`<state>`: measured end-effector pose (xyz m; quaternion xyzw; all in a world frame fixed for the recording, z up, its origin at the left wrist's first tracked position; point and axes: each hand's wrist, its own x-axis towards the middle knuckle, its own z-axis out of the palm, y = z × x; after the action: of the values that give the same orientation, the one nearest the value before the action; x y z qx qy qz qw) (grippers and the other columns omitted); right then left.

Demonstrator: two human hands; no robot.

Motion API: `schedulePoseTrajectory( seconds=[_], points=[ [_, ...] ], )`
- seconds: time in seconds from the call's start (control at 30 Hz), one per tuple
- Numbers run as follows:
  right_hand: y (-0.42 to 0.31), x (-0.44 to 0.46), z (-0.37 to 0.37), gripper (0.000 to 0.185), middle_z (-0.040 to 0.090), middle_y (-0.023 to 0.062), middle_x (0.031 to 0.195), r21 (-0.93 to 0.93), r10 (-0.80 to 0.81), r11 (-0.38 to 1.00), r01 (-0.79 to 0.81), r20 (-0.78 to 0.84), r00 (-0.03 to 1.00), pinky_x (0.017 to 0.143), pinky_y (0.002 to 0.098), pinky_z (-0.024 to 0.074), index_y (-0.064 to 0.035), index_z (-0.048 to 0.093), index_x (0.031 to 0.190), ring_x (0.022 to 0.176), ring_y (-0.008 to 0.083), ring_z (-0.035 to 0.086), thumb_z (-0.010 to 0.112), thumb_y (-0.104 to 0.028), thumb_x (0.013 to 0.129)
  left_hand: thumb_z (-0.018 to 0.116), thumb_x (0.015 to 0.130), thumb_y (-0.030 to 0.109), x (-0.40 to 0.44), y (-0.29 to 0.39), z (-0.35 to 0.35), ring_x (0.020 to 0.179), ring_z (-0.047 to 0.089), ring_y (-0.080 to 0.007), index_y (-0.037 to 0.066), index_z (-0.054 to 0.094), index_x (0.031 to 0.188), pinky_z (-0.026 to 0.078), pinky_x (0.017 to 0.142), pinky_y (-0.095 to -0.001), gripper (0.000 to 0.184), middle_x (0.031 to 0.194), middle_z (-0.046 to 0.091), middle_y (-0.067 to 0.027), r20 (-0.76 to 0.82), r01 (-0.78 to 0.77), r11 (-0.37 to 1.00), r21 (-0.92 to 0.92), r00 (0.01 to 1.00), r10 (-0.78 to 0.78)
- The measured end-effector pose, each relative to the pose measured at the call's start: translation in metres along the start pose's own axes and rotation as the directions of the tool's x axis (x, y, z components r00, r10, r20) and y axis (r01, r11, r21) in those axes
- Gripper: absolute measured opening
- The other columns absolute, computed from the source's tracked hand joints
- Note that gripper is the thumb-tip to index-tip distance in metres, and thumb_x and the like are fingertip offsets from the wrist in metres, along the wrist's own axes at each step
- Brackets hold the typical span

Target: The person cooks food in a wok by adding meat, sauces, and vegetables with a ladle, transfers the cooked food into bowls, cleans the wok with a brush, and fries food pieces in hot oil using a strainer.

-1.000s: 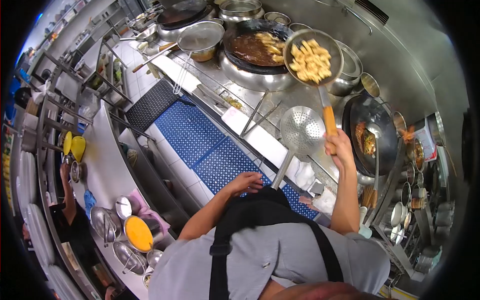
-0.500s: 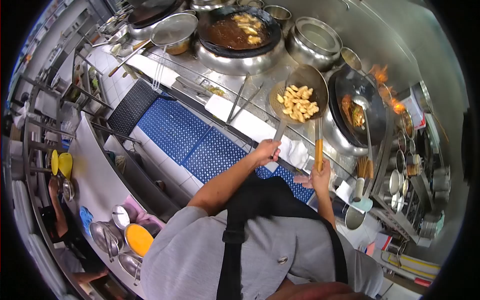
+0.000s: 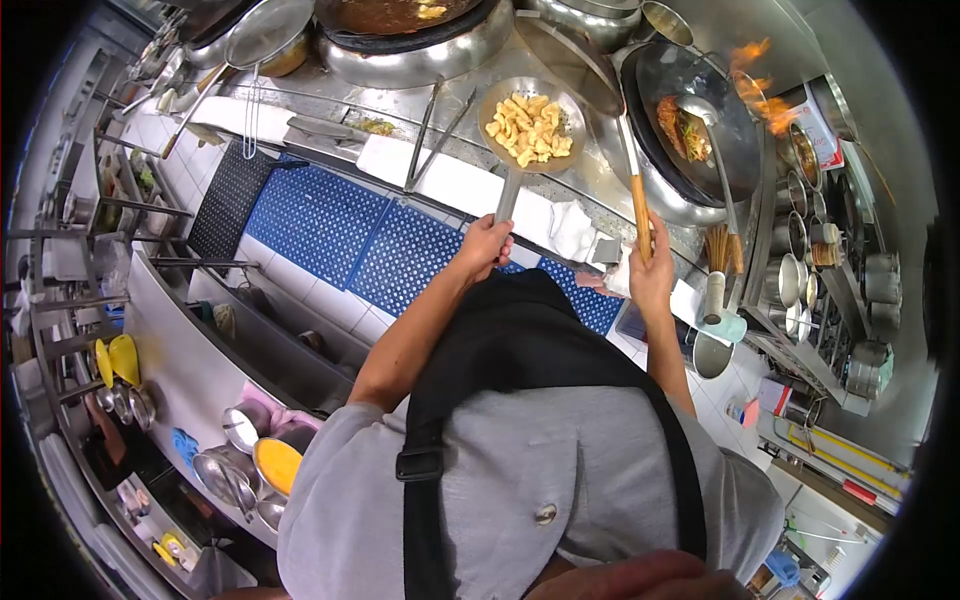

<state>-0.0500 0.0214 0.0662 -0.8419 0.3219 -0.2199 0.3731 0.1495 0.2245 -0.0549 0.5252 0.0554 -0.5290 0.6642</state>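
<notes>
My left hand (image 3: 486, 246) is closed round the grey handle of a perforated ladle (image 3: 510, 195). Pale golden fried pieces (image 3: 528, 130) are heaped in its bowl, above the steel counter. My right hand (image 3: 651, 268) grips the wooden handle of a large skimmer (image 3: 570, 62), whose round head is tipped on its side behind and right of the ladle, apart from the fried pieces. Just right of that head is a black wok (image 3: 735, 150) with browned food (image 3: 682, 128) and a long-handled metal ladle (image 3: 718, 150) resting in it.
Flames (image 3: 755, 85) rise at the wok's far right edge. A wok of dark oil (image 3: 390, 14) sits at the back left. Tongs (image 3: 425, 135) lean over the counter's front edge. Behind me on the left is a worktop (image 3: 190, 350) with bowls, one holding orange liquid (image 3: 278, 465).
The ladle of fried pieces and the skimmer have come apart: the skimmer head has lifted away and tipped. My left hand has moved left, and the view has shifted to the right.
</notes>
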Motion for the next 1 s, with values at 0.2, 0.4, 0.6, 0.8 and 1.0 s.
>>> schedulePoseTrajectory(
  seconds=[0.2, 0.4, 0.6, 0.8, 1.0],
  points=[
    [0.006, 0.090, 0.044, 0.053, 0.066, 0.0127, 0.111, 0.328, -0.262, 0.900, 0.287, -0.117, 0.958, 0.085, 0.0290, 0.0498, -0.0029, 0.046, 0.145, 0.095, 0.0171, 0.063, 0.056, 0.002, 0.093, 0.055, 0.104, 0.027, 0.002, 0.007, -0.014, 0.063, 0.052, -0.0104, 0.005, 0.053, 0.113, 0.045, 0.053, -0.0251, 0.023, 0.079, 0.055, -0.0041, 0.052, -0.002, 1.000, 0.005, 0.999, 0.002],
    [-0.057, 0.249, 0.094, 0.055, 0.068, 0.0162, 0.098, 0.206, -0.155, 0.968, 0.146, 0.029, 0.988, 0.082, 0.0336, 0.0510, -0.0046, 0.051, 0.139, 0.090, 0.0224, 0.067, 0.063, -0.005, 0.086, 0.053, 0.105, 0.046, -0.004, -0.021, -0.053, 0.077, 0.065, -0.0198, -0.001, 0.058, 0.121, 0.057, 0.073, -0.0358, 0.050, 0.091, 0.064, -0.0100, -0.155, -0.065, 0.995, -0.069, 0.987, 0.053],
    [-0.101, 0.393, 0.172, 0.062, 0.071, 0.0181, 0.099, -0.010, -0.273, 0.962, 0.272, -0.047, 0.961, 0.083, 0.0408, 0.0535, -0.0066, 0.051, 0.141, 0.089, 0.0310, 0.069, 0.063, -0.008, 0.080, 0.059, 0.100, 0.041, -0.032, -0.164, -0.220, 0.070, 0.070, -0.0188, -0.005, 0.070, 0.108, 0.054, 0.059, -0.0324, 0.048, 0.079, 0.072, -0.0106, -0.442, 0.030, 0.817, 0.576, 0.852, 0.280],
    [-0.088, 0.502, 0.238, 0.056, 0.066, 0.0218, 0.126, -0.303, -0.447, 0.836, 0.458, 0.109, 0.888, 0.101, 0.0458, 0.0483, -0.0041, 0.058, 0.136, 0.117, 0.0383, 0.063, 0.066, -0.019, 0.082, 0.058, 0.095, 0.042, -0.178, -0.352, -0.247, 0.081, 0.074, -0.0332, -0.001, 0.073, 0.104, 0.058, 0.071, -0.0444, 0.046, 0.085, 0.073, -0.0234, -0.863, 0.397, 0.868, 0.299, 0.500, 0.069],
    [-0.063, 0.578, 0.279, 0.047, 0.064, 0.0059, 0.098, 0.420, -0.367, 0.907, 0.013, 0.776, 0.512, 0.058, 0.0287, 0.0498, -0.0119, 0.052, 0.142, 0.074, 0.0134, 0.059, 0.066, -0.021, 0.098, 0.054, 0.089, 0.035, -0.253, -0.446, -0.155, 0.055, 0.071, -0.0253, 0.007, 0.076, 0.069, 0.059, 0.057, -0.0401, 0.041, 0.061, 0.069, -0.0137, -0.884, 0.526, 0.831, -0.179, 0.285, -0.371]
  ],
)
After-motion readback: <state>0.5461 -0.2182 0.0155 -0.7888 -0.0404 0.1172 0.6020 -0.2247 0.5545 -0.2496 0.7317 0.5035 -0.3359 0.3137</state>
